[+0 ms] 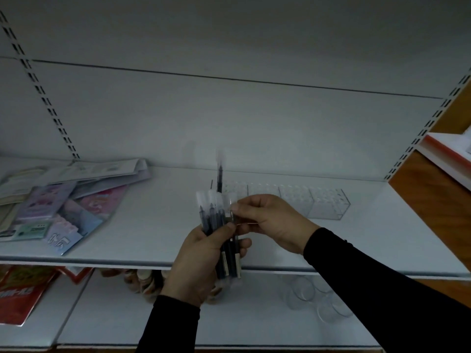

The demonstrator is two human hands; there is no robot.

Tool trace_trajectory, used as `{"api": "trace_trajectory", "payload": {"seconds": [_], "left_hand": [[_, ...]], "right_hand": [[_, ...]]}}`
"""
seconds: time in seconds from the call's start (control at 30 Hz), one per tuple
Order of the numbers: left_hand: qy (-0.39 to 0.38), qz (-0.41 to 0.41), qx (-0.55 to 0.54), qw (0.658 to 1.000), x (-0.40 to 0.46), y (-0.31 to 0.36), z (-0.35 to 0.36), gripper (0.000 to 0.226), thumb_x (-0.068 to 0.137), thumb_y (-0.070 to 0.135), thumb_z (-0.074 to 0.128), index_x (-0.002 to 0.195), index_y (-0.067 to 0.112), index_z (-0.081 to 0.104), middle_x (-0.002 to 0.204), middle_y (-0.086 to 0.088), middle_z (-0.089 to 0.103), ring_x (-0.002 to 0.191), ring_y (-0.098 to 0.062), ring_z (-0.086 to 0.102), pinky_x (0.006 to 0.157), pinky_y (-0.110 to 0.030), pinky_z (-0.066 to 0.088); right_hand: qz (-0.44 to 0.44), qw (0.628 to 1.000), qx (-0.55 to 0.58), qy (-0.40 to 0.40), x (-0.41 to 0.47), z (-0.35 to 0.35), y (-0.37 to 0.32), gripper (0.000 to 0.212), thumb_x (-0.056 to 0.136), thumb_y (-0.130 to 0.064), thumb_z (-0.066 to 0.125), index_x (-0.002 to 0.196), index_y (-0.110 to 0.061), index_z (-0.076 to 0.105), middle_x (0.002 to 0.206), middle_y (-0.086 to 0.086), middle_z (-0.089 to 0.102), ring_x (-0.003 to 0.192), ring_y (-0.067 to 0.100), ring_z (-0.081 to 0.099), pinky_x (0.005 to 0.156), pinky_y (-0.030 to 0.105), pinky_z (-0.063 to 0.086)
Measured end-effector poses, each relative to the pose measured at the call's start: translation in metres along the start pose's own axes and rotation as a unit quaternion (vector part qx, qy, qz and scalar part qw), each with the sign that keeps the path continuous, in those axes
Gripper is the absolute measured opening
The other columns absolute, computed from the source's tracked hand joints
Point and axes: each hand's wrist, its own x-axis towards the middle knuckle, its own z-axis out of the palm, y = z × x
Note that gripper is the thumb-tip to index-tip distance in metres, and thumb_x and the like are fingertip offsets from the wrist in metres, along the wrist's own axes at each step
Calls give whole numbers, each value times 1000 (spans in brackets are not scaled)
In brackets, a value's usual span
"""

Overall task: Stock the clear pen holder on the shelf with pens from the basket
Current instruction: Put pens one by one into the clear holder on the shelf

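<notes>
Fingers (230, 248) of the left hand (201, 261) are curled round a bundle of pens (221, 225), which stands roughly upright with the clear caps uppermost, in front of the front edge of the white shelf (158, 225). Fingers of the right hand (267, 220) are brought together in a pinch on the cap end of the rightmost pen in that bundle, at its upper right. Both forearms are in black sleeves (369, 281). The clear pen holder (316, 202) sits on the shelf behind the hands, running from the centre toward the right; it is divided into compartments, and its right end stands well apart from the perforated upright (430, 121) at the shelf's right edge. One dark pen (220, 174) stands upright at the holder's left end, its top blurred; whether further pens stand beside it cannot be told. A loose pile of stationery packets (63, 200) occupies the left part of the shelf, well apart from the holder, with bare shelf between the two. Bare shelf also lies between the holder and the front edge. On the lower shelf, clear round containers (316, 299) lie right of the hands and red packets (23, 291) lie at far left.
</notes>
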Motion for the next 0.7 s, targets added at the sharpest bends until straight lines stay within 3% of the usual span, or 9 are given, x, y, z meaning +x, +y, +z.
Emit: {"api": "trace_trajectory", "payload": {"seconds": [0.13,0.3,0.5,0.7], "left_hand": [[58,-3,-39,998,8,-2,2,12,93,9,55,98,0,63,84,-15,75,68,-24,72,65,-34,59],[118,16,-78,990,14,-2,-7,8,94,6,54,88,5,58,68,-9,70,58,-21,67,55,-26,58],[129,37,-57,989,10,2,-10,13,94,7,53,83,7,58,62,-5,63,49,-15,58,49,-24,51],[128,37,-66,989,11,7,-17,12,94,7,53,84,7,58,63,-5,63,48,-15,58,48,-24,50]], "right_hand": [[-25,996,57,68,7,-10,-12,5,88,-18,68,86,-14,69,75,-2,71,68,9,65,66,19,54],[-102,978,120,133,17,-27,-38,3,86,-13,70,83,-13,72,77,1,73,72,13,66,67,20,56],[-218,950,83,208,38,-28,-59,2,85,-13,73,85,-13,74,82,5,75,80,16,69,77,23,57],[-253,942,34,217,61,-18,-58,3,86,-15,72,85,-15,75,83,5,74,80,15,69,77,25,57]]}}
